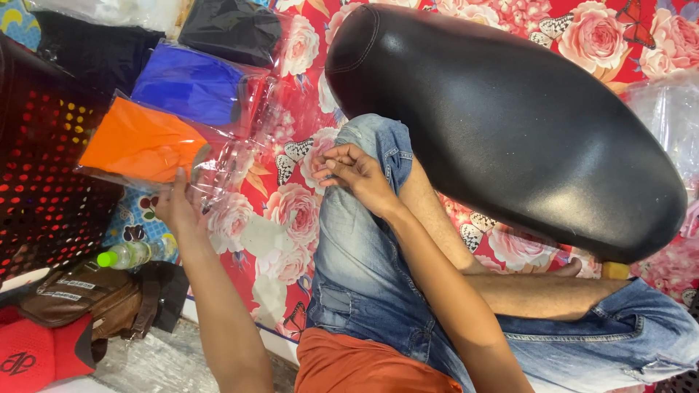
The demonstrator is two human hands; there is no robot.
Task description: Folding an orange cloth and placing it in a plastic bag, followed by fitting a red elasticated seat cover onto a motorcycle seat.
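I sit cross-legged in blue jeans [357, 276] on a red mat printed with roses [291, 211]. My left hand [178, 207] grips the lower edge of a clear plastic packet holding orange cloth [142, 142]. My right hand [357, 171] rests on my raised knee, fingers curled loosely and nothing in it. A large black motorcycle seat [510, 124] lies across the mat just beyond my knee and shin.
Packets of blue cloth [191, 84] and black cloth [233, 29] lie behind the orange one. A dark perforated crate [40, 160] stands at left. Beside it are a green-capped bottle [127, 255], a brown bag [91, 298] and a red cap [33, 353].
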